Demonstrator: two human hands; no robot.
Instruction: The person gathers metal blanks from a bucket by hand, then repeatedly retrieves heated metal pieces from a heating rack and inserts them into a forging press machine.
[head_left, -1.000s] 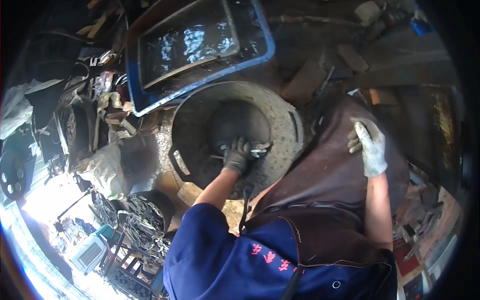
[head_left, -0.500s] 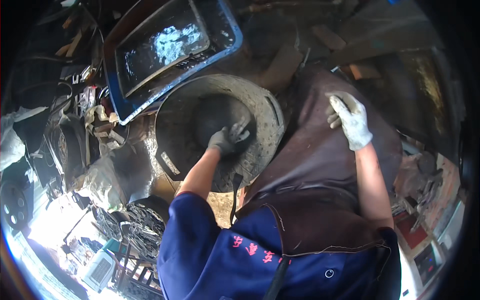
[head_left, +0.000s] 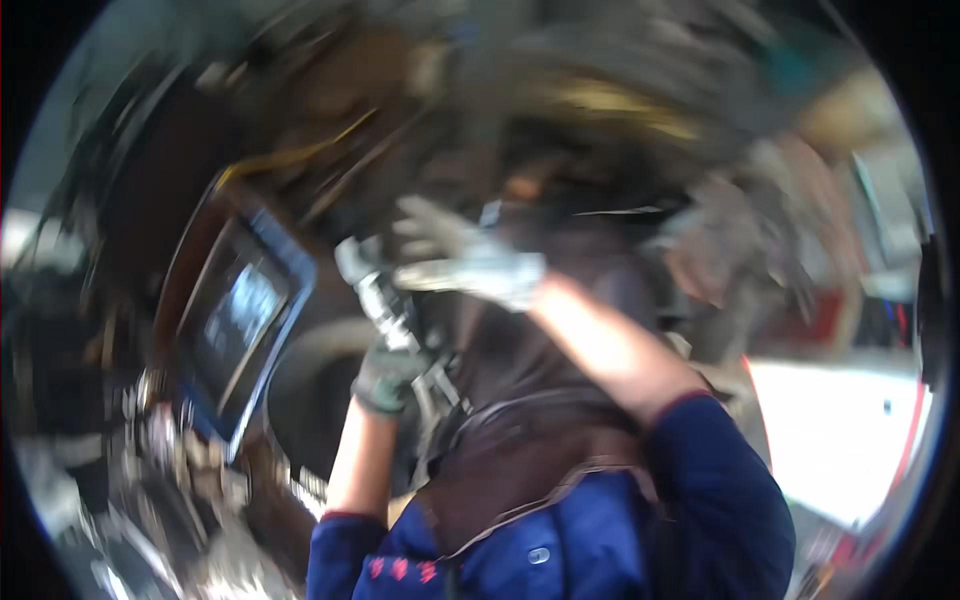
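Note:
My left hand [head_left: 385,378], in a dark grey glove, is closed round a shiny metal cylindrical part [head_left: 381,308] that points up and away. Motion blur hides what kind of part it is. Thin metal pieces also show beside that hand's lower right side. My right hand [head_left: 475,265], in a whitish glove, is open with its fingers spread towards the part's upper end. Whether its fingertips touch the part I cannot tell. Below and left of my left hand stands a round dark tub [head_left: 325,345], partly hidden by my forearm.
A blue-rimmed rectangular basin [head_left: 295,262] with shiny liquid lies left of the tub. My brown apron [head_left: 540,425] covers my lap. Blurred clutter surrounds the work spot, with a bright white area [head_left: 835,435] at the right.
My left hand has come up out of the tub with the metal part. My right hand has moved left towards it and spread its fingers. The whole view has swung round.

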